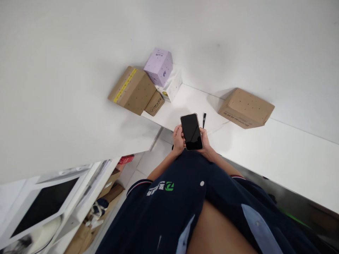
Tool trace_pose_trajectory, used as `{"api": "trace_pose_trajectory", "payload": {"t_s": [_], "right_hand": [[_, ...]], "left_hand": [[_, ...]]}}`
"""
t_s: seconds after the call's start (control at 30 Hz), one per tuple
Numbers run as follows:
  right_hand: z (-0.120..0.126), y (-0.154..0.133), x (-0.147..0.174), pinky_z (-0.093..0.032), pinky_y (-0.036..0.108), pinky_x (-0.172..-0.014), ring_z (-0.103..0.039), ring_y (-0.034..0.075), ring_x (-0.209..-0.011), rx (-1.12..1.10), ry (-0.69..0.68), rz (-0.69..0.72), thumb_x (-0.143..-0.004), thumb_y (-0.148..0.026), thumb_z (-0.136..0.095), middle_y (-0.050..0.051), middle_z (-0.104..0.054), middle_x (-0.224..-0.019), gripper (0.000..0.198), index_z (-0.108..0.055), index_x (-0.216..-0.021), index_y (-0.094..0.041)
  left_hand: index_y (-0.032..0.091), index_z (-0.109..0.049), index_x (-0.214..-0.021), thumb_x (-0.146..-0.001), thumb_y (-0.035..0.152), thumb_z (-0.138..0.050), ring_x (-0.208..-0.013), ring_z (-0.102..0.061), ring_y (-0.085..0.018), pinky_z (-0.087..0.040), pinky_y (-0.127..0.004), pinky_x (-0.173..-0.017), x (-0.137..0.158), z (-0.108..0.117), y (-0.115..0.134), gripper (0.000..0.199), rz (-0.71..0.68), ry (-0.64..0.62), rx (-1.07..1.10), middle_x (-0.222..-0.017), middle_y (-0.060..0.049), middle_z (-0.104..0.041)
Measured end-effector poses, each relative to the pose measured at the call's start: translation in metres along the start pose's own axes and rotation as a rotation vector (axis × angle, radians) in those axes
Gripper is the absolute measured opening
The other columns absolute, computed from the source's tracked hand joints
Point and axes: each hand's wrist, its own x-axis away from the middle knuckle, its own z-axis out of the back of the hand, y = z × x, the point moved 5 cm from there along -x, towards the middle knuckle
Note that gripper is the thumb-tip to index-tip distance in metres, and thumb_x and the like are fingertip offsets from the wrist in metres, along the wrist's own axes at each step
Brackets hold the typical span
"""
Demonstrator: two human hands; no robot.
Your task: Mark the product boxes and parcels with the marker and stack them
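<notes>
A smartphone (191,132) with a dark screen and a light-edged case is held upright in front of my body, above the near edge of the white counter (196,97). My left hand (178,138) is closed around its left side, fingers curled at the edge. On the other side my right hand (206,141) grips the lower right edge, thumb along the case; its other fingers are mostly hidden behind the phone. A small black stick-like object (204,120) shows just beyond my right thumb; whether it lies on the counter or touches the hand is unclear.
At the counter's left end stand a large cardboard box (135,91), a small cardboard box (155,104), and a lilac box (159,66) on a white box (173,84). Another cardboard box (246,107) sits right, against the wall. Shelves (76,215) with cartons are lower left.
</notes>
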Motion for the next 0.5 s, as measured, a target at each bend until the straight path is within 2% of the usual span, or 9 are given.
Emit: {"api": "trace_pose_trajectory", "payload": {"t_s": [0.1, 0.3, 0.5], "right_hand": [[-0.001, -0.001, 0.0, -0.064, 0.042, -0.069, -0.072, 0.027, -0.082, 0.016, 0.003, 0.008, -0.09, -0.065, -0.037, 0.012, -0.077, -0.09, 0.059, -0.067, -0.106, -0.016], [0.002, -0.005, 0.0, -0.063, 0.043, -0.069, -0.073, 0.028, -0.085, 0.038, 0.039, -0.011, -0.09, -0.066, -0.038, 0.012, -0.077, -0.094, 0.059, -0.065, -0.11, -0.018], [0.004, -0.007, 0.004, -0.063, 0.044, -0.069, -0.073, 0.029, -0.086, 0.052, 0.056, 0.004, -0.089, -0.065, -0.038, 0.013, -0.077, -0.096, 0.06, -0.064, -0.115, -0.017]], "left_hand": [[0.022, -0.062, -0.096, -0.085, 0.048, -0.069, -0.031, -0.029, -0.002, -0.015, -0.013, -0.028, -0.002, -0.001, 0.0, 0.029, -0.042, -0.056, -0.037, -0.05, 0.013, -0.034], [0.022, -0.06, -0.091, -0.084, 0.048, -0.07, -0.032, -0.029, -0.002, -0.016, -0.014, -0.029, -0.005, -0.003, -0.003, 0.029, -0.051, -0.102, 0.021, -0.051, 0.012, -0.035], [0.023, -0.063, -0.095, -0.084, 0.051, -0.069, -0.032, -0.028, -0.003, -0.019, -0.015, -0.03, -0.01, -0.005, -0.014, 0.031, -0.05, -0.142, 0.006, -0.052, 0.011, -0.038]]}}
